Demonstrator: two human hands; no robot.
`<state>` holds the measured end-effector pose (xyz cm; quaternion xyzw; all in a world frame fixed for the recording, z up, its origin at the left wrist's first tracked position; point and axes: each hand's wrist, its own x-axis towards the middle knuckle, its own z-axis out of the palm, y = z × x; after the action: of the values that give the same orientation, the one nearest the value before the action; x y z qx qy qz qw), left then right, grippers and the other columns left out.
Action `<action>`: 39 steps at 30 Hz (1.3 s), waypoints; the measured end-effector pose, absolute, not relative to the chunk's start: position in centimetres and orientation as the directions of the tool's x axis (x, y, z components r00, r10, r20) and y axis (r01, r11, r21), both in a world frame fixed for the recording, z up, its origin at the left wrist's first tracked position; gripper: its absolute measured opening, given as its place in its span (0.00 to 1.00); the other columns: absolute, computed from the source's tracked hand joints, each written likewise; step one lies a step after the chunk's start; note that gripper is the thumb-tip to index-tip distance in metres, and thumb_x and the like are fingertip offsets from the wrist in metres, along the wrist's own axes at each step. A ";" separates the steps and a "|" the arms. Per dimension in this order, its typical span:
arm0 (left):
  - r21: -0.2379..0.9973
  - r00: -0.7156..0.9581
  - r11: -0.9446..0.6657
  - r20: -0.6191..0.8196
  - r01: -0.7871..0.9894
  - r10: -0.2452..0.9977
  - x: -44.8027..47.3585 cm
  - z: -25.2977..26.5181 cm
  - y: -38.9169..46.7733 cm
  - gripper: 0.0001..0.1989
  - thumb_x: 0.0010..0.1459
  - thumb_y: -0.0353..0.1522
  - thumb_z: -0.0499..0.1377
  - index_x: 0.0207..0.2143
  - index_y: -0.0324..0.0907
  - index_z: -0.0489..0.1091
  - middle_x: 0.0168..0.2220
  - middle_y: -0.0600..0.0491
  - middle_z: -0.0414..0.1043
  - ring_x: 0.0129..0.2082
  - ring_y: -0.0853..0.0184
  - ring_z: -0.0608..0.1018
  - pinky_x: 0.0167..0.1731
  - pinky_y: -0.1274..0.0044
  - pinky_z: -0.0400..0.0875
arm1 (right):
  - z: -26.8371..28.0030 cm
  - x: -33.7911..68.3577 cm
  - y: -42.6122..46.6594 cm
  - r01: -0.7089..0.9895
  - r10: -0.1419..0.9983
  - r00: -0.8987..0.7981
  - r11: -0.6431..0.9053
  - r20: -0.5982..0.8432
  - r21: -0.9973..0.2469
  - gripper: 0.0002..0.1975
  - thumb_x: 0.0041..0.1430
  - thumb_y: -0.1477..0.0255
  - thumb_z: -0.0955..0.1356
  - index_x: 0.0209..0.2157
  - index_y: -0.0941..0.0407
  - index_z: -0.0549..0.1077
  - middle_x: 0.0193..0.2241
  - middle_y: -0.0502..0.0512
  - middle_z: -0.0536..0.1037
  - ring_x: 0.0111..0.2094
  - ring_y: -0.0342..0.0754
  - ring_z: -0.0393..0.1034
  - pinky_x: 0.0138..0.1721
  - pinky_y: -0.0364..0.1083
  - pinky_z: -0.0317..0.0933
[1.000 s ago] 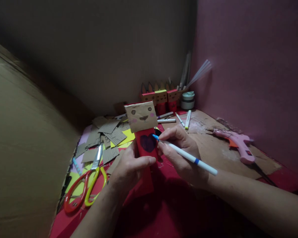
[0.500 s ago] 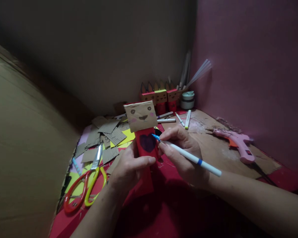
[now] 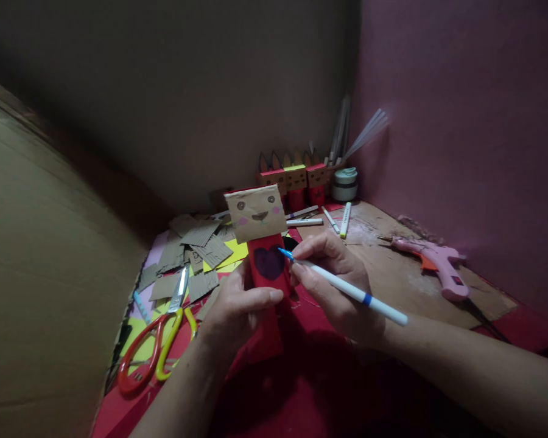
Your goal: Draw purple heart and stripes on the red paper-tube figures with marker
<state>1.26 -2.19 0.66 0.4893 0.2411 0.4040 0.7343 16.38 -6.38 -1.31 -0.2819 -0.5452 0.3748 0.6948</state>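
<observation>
A cardboard-headed paper puppet (image 3: 256, 222) stands slightly tilted in my left hand (image 3: 237, 304), whose thumb crosses the front of its red body. The tan head has drawn eyes, pink cheeks and a dark mouth. On the red body is a dark purple heart (image 3: 269, 261). Pinched in my right hand (image 3: 333, 280) is a white marker (image 3: 347, 286) with a blue band and a blue tip end. Its point is at the upper right edge of the heart. The fingers of my left hand behind the puppet are hidden.
Red-and-yellow scissors (image 3: 158, 347) lie at the left, beside cardboard scraps (image 3: 205, 246) and yellow paper. A pink glue gun (image 3: 438, 261) rests at the right. Several similar puppets (image 3: 295, 179), a pale green jar (image 3: 345, 184) and loose markers (image 3: 346, 220) are at the back.
The puppet's head has shifted and tilted slightly to the left in my left hand. My right hand and the marker stay almost in the same place, at the heart.
</observation>
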 end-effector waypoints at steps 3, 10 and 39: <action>0.924 0.573 0.199 0.027 -0.327 0.819 1.1 0.4 -2.1 0.22 0.42 0.26 0.71 0.42 0.38 0.75 0.32 0.51 0.80 0.29 0.66 0.80 0.34 0.76 0.78 | -1.5 16.3 -6.2 -0.216 0.826 0.115 0.563 0.552 -0.798 0.03 0.65 0.71 0.70 0.39 0.50 0.71 0.24 0.44 0.67 0.22 0.41 0.59 0.23 0.42 0.54; 0.918 0.576 0.211 0.023 -0.336 0.817 1.1 0.4 -2.2 0.22 0.42 0.26 0.72 0.43 0.38 0.75 0.32 0.51 0.80 0.29 0.66 0.80 0.34 0.77 0.79 | -1.3 16.4 -6.3 -0.184 0.844 0.148 0.536 0.516 -0.824 0.03 0.63 0.73 0.69 0.37 0.51 0.71 0.23 0.44 0.68 0.23 0.41 0.61 0.23 0.42 0.55; 0.850 0.676 0.312 0.067 -0.423 0.734 0.4 -0.3 -2.0 0.26 0.38 0.25 0.64 0.45 0.40 0.76 0.37 0.47 0.82 0.36 0.57 0.84 0.36 0.69 0.80 | 0.0 17.5 -4.6 -0.083 0.777 0.324 0.592 0.540 -0.802 0.14 0.59 0.67 0.75 0.44 0.47 0.70 0.42 0.50 0.73 0.36 0.47 0.75 0.33 0.49 0.76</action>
<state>0.37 -1.97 -0.29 0.4586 0.1695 0.3653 0.7921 17.47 -4.63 0.00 -0.3448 -0.5028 0.2917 0.7371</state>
